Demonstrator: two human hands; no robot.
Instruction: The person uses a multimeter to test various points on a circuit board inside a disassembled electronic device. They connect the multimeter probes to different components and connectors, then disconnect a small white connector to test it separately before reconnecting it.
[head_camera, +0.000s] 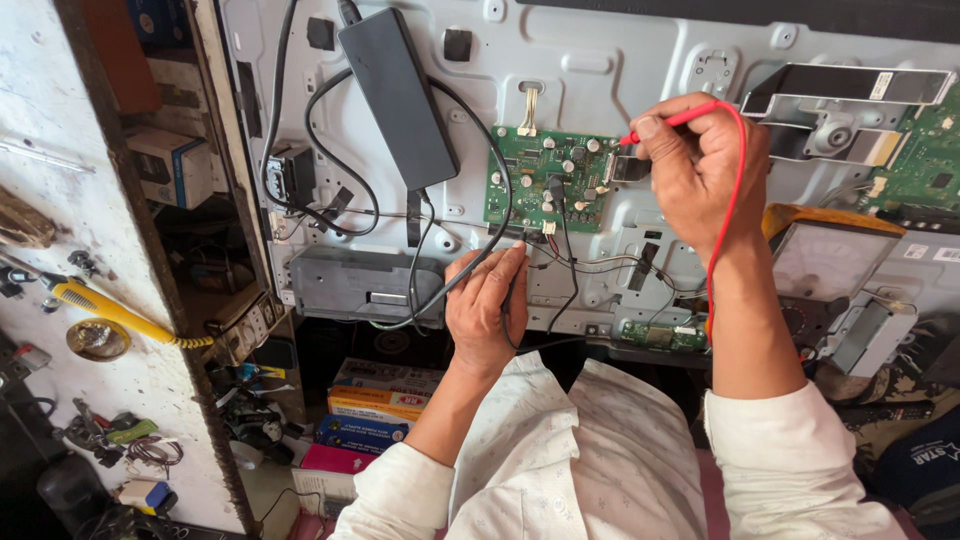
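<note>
The right hand pinches a red test probe at the right edge of the green circuit board. The left hand closes on a black probe lead below it (tip hidden). The analogue multimeter sits right; probing is underway.

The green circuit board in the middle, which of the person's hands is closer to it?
Right. The right hand holds a red probe at the green circuit board's right edge. The left hand grips a black probe just below the board.
</note>
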